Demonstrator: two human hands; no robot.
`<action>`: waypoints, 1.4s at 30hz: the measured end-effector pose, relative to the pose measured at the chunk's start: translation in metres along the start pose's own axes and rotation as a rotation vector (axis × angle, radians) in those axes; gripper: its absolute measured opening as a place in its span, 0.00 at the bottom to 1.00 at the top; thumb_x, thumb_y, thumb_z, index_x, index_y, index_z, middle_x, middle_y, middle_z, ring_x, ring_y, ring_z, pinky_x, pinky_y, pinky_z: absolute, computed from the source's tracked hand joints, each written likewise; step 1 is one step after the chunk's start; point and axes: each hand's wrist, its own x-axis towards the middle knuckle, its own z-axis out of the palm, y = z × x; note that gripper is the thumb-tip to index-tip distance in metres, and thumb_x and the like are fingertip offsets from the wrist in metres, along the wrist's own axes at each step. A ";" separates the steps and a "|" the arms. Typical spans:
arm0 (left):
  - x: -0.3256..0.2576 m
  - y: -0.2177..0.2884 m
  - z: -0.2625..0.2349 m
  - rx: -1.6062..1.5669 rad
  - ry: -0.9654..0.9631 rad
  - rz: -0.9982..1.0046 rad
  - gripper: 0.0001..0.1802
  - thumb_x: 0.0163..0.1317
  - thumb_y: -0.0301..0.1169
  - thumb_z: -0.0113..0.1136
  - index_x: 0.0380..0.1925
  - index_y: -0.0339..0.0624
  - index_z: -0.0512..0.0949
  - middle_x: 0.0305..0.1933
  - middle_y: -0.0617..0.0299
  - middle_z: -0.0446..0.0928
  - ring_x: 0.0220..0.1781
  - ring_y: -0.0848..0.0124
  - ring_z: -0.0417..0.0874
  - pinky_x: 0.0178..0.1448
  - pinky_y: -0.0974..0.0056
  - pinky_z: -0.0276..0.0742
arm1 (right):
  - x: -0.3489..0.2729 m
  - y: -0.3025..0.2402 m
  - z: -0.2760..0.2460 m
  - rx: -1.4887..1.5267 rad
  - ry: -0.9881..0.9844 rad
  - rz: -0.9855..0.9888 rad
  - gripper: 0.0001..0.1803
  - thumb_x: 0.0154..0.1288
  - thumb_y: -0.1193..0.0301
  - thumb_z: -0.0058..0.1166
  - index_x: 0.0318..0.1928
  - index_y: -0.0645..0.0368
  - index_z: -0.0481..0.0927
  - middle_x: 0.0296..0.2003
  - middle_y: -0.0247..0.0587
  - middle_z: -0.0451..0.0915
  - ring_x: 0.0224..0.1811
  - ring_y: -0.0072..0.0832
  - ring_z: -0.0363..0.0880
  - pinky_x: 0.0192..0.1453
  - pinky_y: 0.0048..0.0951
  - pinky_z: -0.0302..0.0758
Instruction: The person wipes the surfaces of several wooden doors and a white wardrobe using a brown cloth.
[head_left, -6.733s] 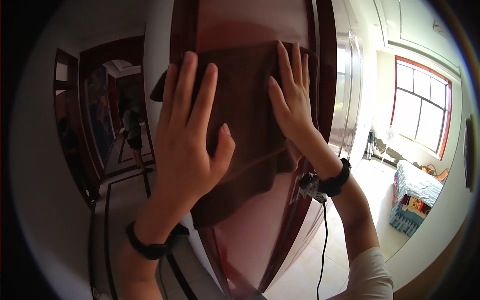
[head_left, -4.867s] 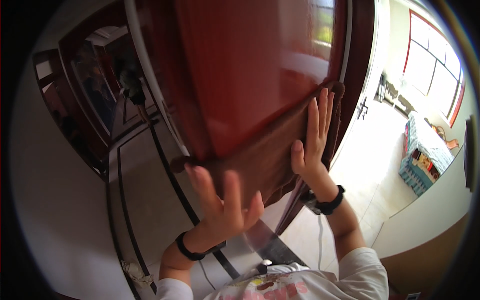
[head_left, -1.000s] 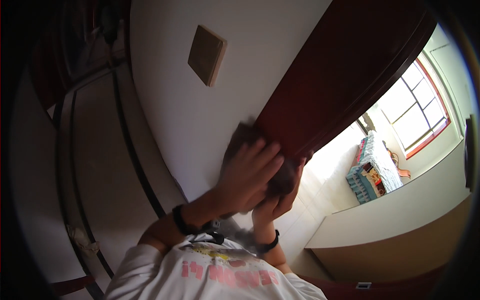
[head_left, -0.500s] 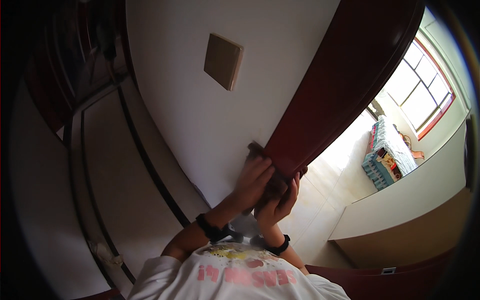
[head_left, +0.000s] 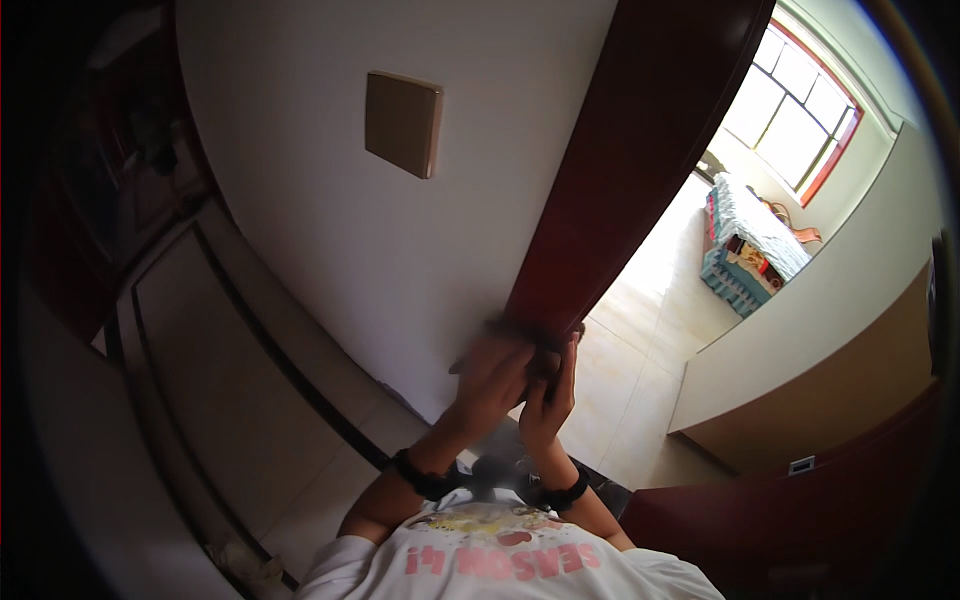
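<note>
Item: dark brown cloth (head_left: 535,335), blurred, bunched against foot of dark red door frame (head_left: 640,150) at approx. 6 o'clock of centre; too crumpled to give a long axis or heading. L hand (head_left: 490,375) and R hand (head_left: 550,390) both closed round it, fingers curled, palms near touching, wrists w/ black bands. Frame's long axis runs 1 o'clock to 7 o'clock; beige wall plate (head_left: 403,123) at 11 o'clock on white wall (head_left: 320,250).

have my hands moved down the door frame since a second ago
Yes. Both hands and the brown cloth sit lower on the dark red door frame, farther below the wall switch plate.
</note>
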 end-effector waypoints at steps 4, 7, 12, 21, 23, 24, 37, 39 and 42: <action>0.051 0.000 -0.011 0.018 0.009 0.161 0.16 0.45 0.18 0.53 0.38 0.33 0.75 0.40 0.53 0.71 0.39 0.59 0.72 0.41 0.61 0.70 | 0.053 -0.025 -0.020 0.004 -0.094 0.047 0.25 0.62 0.75 0.34 0.60 0.67 0.54 0.60 0.53 0.56 0.63 0.38 0.54 0.63 0.33 0.53; 0.082 -0.001 -0.018 0.144 0.072 0.228 0.18 0.46 0.18 0.52 0.41 0.34 0.73 0.43 0.50 0.71 0.41 0.56 0.73 0.44 0.58 0.70 | 0.085 -0.032 -0.020 0.119 -0.077 -0.035 0.25 0.64 0.72 0.33 0.61 0.67 0.51 0.61 0.51 0.53 0.63 0.38 0.51 0.64 0.33 0.50; 0.043 -0.020 0.015 0.226 -0.116 0.226 0.26 0.46 0.39 0.56 0.42 0.32 0.69 0.43 0.43 0.68 0.39 0.48 0.70 0.40 0.47 0.66 | 0.061 0.051 0.007 0.268 0.081 -0.090 0.27 0.66 0.64 0.27 0.62 0.65 0.49 0.63 0.51 0.45 0.67 0.40 0.40 0.67 0.37 0.40; 0.001 -0.031 0.020 0.446 -0.161 0.375 0.44 0.52 0.55 0.46 0.59 0.32 0.49 0.62 0.35 0.44 0.60 0.40 0.52 0.57 0.39 0.52 | 0.042 0.054 0.010 0.123 0.012 0.159 0.33 0.63 0.52 0.23 0.62 0.63 0.51 0.64 0.54 0.42 0.67 0.45 0.36 0.66 0.40 0.39; 0.051 -0.019 0.016 0.438 -0.210 0.380 0.45 0.53 0.56 0.44 0.60 0.33 0.46 0.63 0.35 0.41 0.63 0.39 0.48 0.60 0.39 0.46 | 0.080 0.029 0.003 0.186 0.026 0.052 0.32 0.62 0.54 0.27 0.60 0.65 0.54 0.63 0.55 0.44 0.67 0.47 0.37 0.66 0.42 0.38; 0.077 -0.011 0.015 0.438 -0.188 0.372 0.45 0.53 0.56 0.44 0.61 0.33 0.45 0.64 0.35 0.39 0.63 0.39 0.45 0.61 0.38 0.44 | 0.098 0.020 0.000 0.146 0.044 -0.026 0.32 0.62 0.55 0.29 0.60 0.66 0.56 0.63 0.56 0.45 0.67 0.48 0.38 0.66 0.42 0.38; -0.006 -0.050 0.006 1.122 -0.315 1.081 0.29 0.55 0.49 0.45 0.55 0.52 0.57 0.63 0.64 0.49 0.68 0.58 0.39 0.66 0.43 0.32 | 0.046 0.105 0.016 0.227 0.109 0.262 0.33 0.60 0.58 0.34 0.62 0.62 0.49 0.64 0.53 0.44 0.67 0.45 0.38 0.66 0.38 0.38; -0.016 -0.053 0.002 1.154 -0.388 1.210 0.28 0.55 0.49 0.45 0.54 0.52 0.59 0.62 0.65 0.51 0.68 0.60 0.43 0.66 0.44 0.32 | 0.012 0.120 0.023 0.199 0.128 0.430 0.33 0.59 0.61 0.34 0.63 0.61 0.46 0.63 0.53 0.45 0.67 0.46 0.39 0.66 0.38 0.39; -0.013 -0.057 0.009 0.999 -0.497 1.404 0.19 0.57 0.47 0.42 0.45 0.53 0.66 0.54 0.68 0.63 0.63 0.68 0.55 0.66 0.46 0.34 | -0.022 0.126 0.030 0.047 0.026 0.725 0.31 0.61 0.62 0.32 0.63 0.62 0.46 0.63 0.52 0.46 0.66 0.45 0.40 0.66 0.39 0.39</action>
